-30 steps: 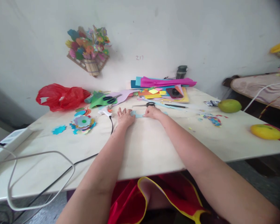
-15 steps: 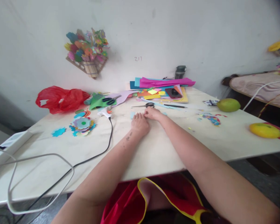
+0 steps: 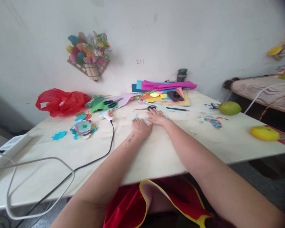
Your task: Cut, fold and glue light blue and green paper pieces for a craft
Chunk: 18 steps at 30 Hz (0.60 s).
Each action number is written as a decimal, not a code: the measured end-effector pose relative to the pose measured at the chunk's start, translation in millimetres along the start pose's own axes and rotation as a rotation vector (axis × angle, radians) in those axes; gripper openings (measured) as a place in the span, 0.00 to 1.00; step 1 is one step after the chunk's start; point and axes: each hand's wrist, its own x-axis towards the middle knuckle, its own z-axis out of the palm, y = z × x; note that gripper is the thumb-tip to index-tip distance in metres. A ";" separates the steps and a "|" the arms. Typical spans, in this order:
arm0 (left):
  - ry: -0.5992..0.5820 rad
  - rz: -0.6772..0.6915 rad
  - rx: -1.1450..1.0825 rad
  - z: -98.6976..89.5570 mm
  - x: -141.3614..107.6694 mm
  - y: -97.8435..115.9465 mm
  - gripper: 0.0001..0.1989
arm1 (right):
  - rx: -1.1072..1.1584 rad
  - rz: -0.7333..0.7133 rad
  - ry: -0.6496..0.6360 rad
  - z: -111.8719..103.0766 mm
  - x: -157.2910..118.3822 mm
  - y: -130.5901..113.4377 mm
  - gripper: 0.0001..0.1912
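Note:
My left hand (image 3: 141,127) lies flat on the table with its fingers stretched forward, pressing on a light blue paper strip (image 3: 134,116). Beside it my right hand (image 3: 156,117) is spread flat over the same strip, whose far end shows past the wrist. Both hands cover most of the paper. Just beyond the fingertips lie black-handled scissors (image 3: 151,108), blades pointing left. A black pen (image 3: 176,109) and thin pale blue strips rest a little further right.
To the left are a white glue gun (image 3: 105,116) with a black cord, stacked paper flowers (image 3: 83,125), a red plastic bag (image 3: 61,102) and a second pair of scissors (image 3: 112,103). Coloured sheets and a phone (image 3: 175,96) lie at the back. Two mangoes (image 3: 229,108) sit right.
My right hand has opened from a closed pinch and now lies flat with fingers spread over the strip. My left hand has barely moved.

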 end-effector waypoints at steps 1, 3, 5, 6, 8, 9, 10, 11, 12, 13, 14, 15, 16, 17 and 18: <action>0.000 0.004 0.007 0.4 0.4 -0.9 0.37 | 0.000 0.001 -0.009 0.0 -0.1 0.8 0.31; -0.005 0.000 0.021 1.4 1.1 -3.1 0.37 | 0.000 0.012 -0.020 -0.1 -0.2 3.0 0.31; -0.011 -0.026 0.037 2.2 1.4 -6.1 0.40 | -0.001 0.036 -0.021 0.1 0.2 6.2 0.31; -0.013 -0.039 0.044 2.4 1.3 -8.0 0.41 | -0.001 0.047 -0.019 0.3 0.6 8.0 0.31; -0.013 -0.058 0.056 2.4 0.8 -12.5 0.45 | -0.001 0.066 -0.012 0.9 1.4 11.5 0.32; -0.012 -0.062 0.064 2.3 0.5 -14.9 0.47 | -0.001 0.071 -0.009 1.2 1.6 12.9 0.32; -0.010 -0.064 0.074 2.0 0.2 -17.2 0.47 | 0.000 0.074 -0.007 1.4 1.7 14.2 0.32; -0.008 -0.068 0.085 1.7 0.0 -19.4 0.48 | 0.000 0.076 -0.005 1.4 1.6 15.4 0.32; -0.006 -0.075 0.094 1.3 -0.1 -21.3 0.48 | -0.002 0.079 -0.002 1.3 1.2 16.5 0.31; -0.009 -0.080 0.100 0.9 0.1 -23.1 0.47 | -0.004 0.086 0.003 1.0 0.7 17.6 0.31; -0.014 -0.084 0.101 0.6 0.7 -24.8 0.47 | -0.006 0.098 0.012 0.7 0.2 18.8 0.30; -0.023 -0.087 0.099 0.4 1.6 -26.5 0.45 | -0.008 0.114 0.022 0.3 -0.4 20.0 0.30; -0.034 -0.093 0.098 0.3 2.8 -28.5 0.43 | -0.007 0.132 0.032 0.0 -0.8 21.0 0.30; -0.042 -0.101 0.096 0.4 4.3 -30.9 0.41 | -0.002 0.146 0.038 -0.3 -1.2 21.7 0.30; -0.047 -0.108 0.094 0.7 5.9 -33.6 0.39 | 0.004 0.155 0.042 -0.6 -1.5 22.0 0.30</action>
